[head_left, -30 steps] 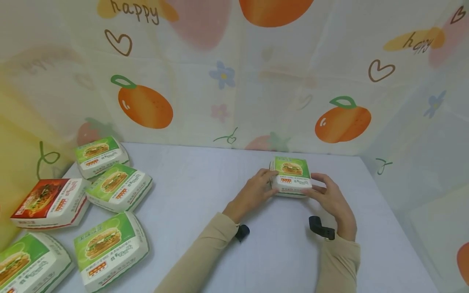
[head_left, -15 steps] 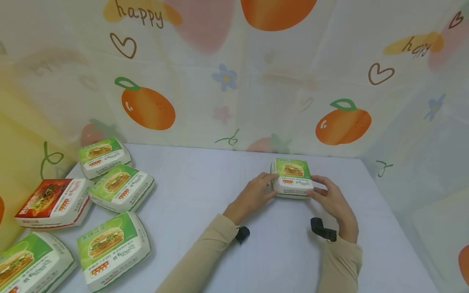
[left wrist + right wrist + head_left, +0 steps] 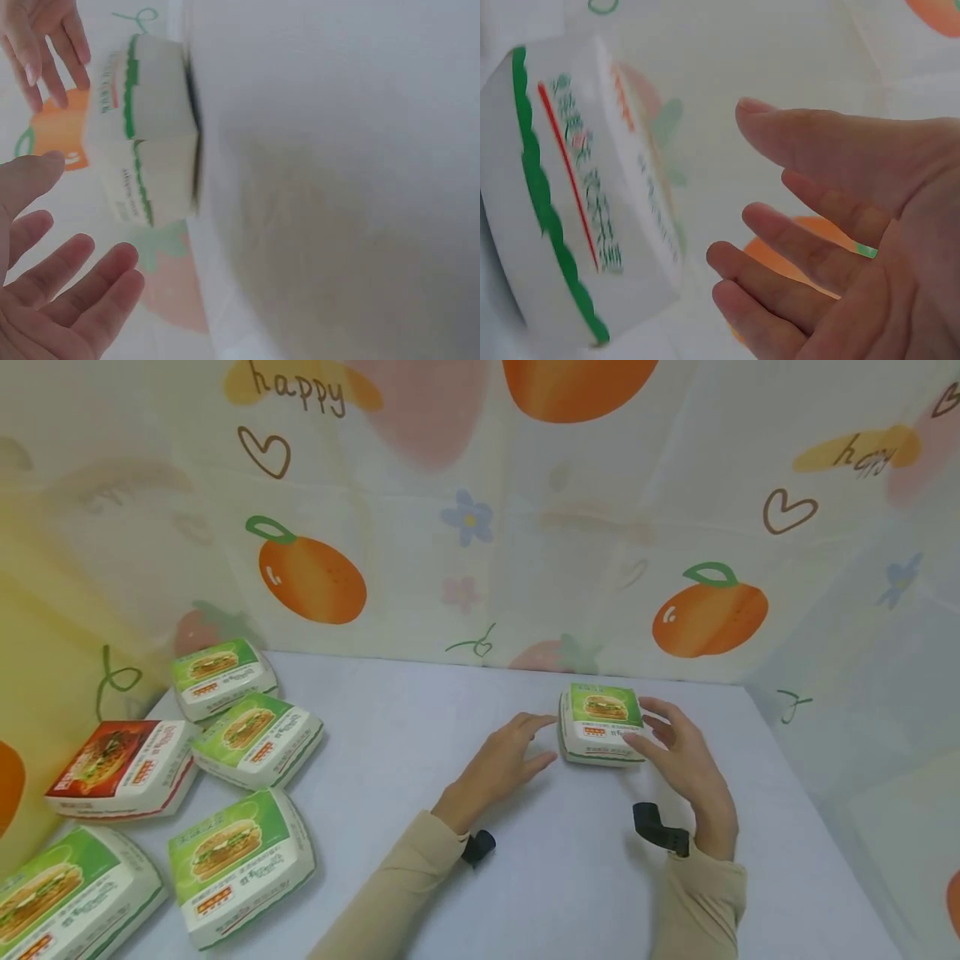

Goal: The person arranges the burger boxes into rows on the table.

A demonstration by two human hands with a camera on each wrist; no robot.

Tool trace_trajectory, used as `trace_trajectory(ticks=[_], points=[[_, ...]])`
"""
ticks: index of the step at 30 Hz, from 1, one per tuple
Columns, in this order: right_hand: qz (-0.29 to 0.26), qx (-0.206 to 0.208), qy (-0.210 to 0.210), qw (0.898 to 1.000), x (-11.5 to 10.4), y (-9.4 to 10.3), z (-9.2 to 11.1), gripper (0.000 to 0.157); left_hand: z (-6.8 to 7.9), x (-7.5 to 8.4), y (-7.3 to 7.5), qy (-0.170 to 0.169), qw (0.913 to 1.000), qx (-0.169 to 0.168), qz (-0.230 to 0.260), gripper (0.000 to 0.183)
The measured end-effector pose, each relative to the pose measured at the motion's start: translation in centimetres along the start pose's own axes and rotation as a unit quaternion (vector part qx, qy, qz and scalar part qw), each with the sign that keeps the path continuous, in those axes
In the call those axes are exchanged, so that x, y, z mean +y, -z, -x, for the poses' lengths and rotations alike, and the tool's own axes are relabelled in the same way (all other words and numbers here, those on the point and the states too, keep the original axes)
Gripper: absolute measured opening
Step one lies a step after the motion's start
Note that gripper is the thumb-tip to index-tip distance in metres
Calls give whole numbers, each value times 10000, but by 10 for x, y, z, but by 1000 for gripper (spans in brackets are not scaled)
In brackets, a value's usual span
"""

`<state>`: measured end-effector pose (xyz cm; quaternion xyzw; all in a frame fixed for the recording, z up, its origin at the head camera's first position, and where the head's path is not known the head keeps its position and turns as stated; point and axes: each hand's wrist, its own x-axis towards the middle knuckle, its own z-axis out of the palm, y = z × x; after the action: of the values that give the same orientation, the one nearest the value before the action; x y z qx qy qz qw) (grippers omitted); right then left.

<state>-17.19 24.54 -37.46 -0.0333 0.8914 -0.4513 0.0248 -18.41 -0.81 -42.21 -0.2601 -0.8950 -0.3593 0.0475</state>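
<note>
While the box (image 3: pixel 602 725) sits flat on the table (image 3: pixel 420 735), right of center toward the back edge, neither hand's actually got hold of it. Left hand (image 3: pixel 495 762) is just off one side, fingers and thumb well apart, holding nothing. Right hand (image 3: pixel 681 756) is just off the other, loosely spread, nothing in it either. Way over left: four green boxes (image 3: pixel 242 868) plus a red box (image 3: pixel 123 768).

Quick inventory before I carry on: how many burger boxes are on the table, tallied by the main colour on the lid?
Green-and-white boxes: 5 (one partly cut off at the frame's left edge)
Red-and-white box: 1
Total: 6
</note>
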Motion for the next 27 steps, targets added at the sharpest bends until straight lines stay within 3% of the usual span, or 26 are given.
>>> trace_trajectory(ticks=[11, 27], points=[[-360, -211, 856, 9955, -30, -18, 2, 63, 32, 10, 32, -63, 9987, 487, -159, 50], [-254, -625, 1005, 9926, -53, -47, 0, 64, 75, 23, 74, -85, 9941, 867, -646, 50]])
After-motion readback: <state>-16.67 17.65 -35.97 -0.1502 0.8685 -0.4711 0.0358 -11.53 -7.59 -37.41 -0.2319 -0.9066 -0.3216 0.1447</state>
